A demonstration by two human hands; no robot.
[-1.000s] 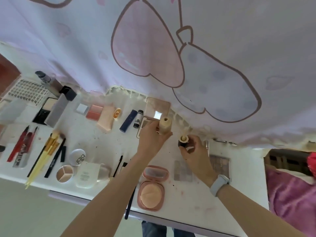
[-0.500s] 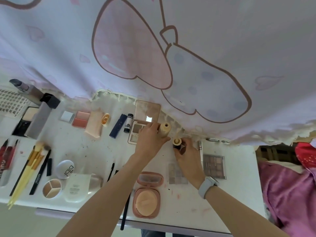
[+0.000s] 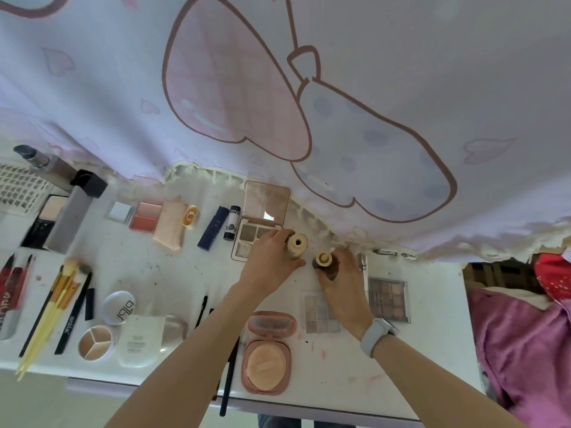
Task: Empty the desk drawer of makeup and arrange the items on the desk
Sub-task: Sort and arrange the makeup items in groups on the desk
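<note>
While our left hand (image 3: 272, 261) grips the bottle (image 3: 297, 244) upright, its cap (image 3: 325, 261), clasped in our right hand (image 3: 341, 274), sits just to its right, tilted.

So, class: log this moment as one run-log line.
left hand: grips beige bottle | right hand: grips wand cap | bottle: open
</note>
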